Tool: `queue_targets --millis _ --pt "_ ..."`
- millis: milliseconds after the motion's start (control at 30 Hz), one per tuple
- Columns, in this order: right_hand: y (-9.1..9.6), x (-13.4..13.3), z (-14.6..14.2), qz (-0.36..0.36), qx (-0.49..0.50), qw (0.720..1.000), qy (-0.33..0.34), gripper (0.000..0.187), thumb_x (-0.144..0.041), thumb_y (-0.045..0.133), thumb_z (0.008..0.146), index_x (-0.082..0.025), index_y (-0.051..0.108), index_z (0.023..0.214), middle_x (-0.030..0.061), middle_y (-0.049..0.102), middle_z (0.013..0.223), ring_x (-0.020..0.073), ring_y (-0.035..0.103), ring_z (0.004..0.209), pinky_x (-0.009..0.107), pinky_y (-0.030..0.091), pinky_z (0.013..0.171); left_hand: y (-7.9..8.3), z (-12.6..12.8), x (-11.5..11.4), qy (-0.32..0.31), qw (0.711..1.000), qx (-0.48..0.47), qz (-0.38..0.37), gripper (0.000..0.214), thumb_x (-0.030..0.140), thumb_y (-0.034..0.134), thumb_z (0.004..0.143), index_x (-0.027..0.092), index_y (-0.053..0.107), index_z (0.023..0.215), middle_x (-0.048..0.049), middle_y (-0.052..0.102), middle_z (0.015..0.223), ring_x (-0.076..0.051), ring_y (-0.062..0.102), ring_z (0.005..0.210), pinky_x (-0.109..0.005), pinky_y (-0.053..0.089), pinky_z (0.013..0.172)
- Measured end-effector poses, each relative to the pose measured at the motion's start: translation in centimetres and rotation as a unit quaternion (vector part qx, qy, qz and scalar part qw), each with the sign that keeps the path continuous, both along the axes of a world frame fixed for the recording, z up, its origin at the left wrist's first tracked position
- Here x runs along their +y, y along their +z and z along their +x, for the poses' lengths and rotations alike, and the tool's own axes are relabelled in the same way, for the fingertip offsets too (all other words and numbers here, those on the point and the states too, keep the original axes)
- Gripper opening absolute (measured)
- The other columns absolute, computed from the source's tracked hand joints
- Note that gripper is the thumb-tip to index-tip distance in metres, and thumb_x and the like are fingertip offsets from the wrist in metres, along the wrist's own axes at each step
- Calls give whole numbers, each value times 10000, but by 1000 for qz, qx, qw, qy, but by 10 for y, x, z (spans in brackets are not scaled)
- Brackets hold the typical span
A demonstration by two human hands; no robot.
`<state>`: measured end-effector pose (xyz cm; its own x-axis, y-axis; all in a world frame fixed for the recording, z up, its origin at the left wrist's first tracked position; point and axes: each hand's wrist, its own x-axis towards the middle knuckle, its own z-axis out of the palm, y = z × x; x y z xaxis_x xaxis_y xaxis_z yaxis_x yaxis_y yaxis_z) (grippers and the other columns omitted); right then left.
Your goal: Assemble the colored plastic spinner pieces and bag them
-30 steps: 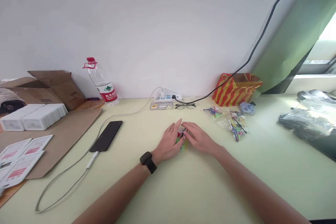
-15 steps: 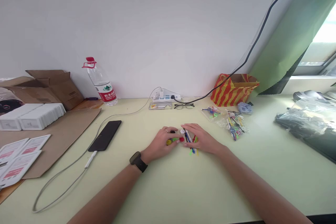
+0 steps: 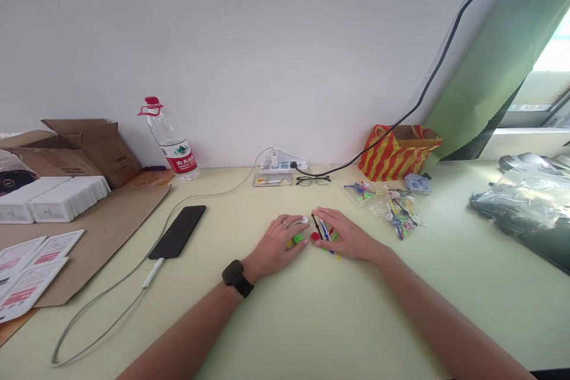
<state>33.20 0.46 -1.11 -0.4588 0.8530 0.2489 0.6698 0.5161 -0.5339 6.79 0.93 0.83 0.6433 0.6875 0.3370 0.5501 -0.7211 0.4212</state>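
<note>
My left hand (image 3: pixel 276 243), with a ring and a black watch (image 3: pixel 237 278) at the wrist, is cupped low over the table with its fingers apart. A white round plastic piece (image 3: pixel 305 220) lies at its fingertips, and a green round piece (image 3: pixel 298 238) shows between thumb and fingers. Facing it, my right hand (image 3: pixel 350 237) rests with fingers stretched out and thumb apart, curved around several thin plastic sticks. Among them are a black stick (image 3: pixel 316 225) and a white one (image 3: pixel 325 229). Near my right thumb sits a red round piece (image 3: pixel 315 236). Both palms partly hide the pieces.
A phone (image 3: pixel 178 231) on a white cable lies left. Behind are a water bottle (image 3: pixel 178 151), a power strip (image 3: pixel 285 165) and glasses (image 3: pixel 313 180). Bagged plastic pieces (image 3: pixel 401 214) and a striped bag (image 3: pixel 396 154) stand right; cardboard box (image 3: pixel 98 154) far left.
The round pieces and sticks have separated: the red piece is now nearer my right hand, the white and green ones by my left. A gap shows between the two groups.
</note>
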Motion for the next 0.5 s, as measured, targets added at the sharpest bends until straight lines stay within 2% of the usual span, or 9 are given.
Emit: queue_targets --millis 67,167,267,333,400,500 --pt "1 3 4 17 -6 1000 -15 741 -603 658 922 -335 424 1572 75 495 1582 296 432 1468 513 385 1211 1 -1 1 14 1000 -10 -6 384 315 565 1003 318 623 1383 -72 600 1450 -301 514 1346 -518 445 1134" --pt "3 8 13 41 -13 998 -38 580 -511 666 936 -304 545 1463 88 614 1432 303 544 1340 505 440 1149 3 -4 3 32 999 -14 -27 485 209 624 893 318 623 1366 -70 609 1413 -308 555 1282 -510 475 1096" --pt "4 11 23 30 -9 998 -55 384 -403 636 949 -264 644 1307 93 690 1199 280 650 1103 460 539 982 2 -7 8 21 998 -23 -50 529 102 586 819 303 645 1306 -55 658 1302 -277 614 1163 -462 507 1047" --pt "4 12 27 3 -1 998 -59 303 -341 580 963 -246 675 1234 74 693 1048 238 665 894 407 571 825 -1 -8 11 13 997 -43 -55 501 69 532 839 292 658 1269 -50 680 1250 -256 628 1141 -431 516 1031" --pt "3 12 28 -18 15 998 -59 279 -289 533 964 -243 700 1183 59 688 983 202 636 763 369 562 725 -4 -8 14 16 996 -67 -56 463 77 509 880 285 660 1266 -57 687 1238 -250 633 1148 -421 519 1027" --pt "2 13 27 -28 48 997 -57 271 -265 524 952 -244 725 1133 63 712 1023 190 635 754 355 561 715 -9 -7 17 35 994 -84 -56 381 139 515 943 276 658 1268 -68 685 1241 -257 630 1157 -434 519 1028"
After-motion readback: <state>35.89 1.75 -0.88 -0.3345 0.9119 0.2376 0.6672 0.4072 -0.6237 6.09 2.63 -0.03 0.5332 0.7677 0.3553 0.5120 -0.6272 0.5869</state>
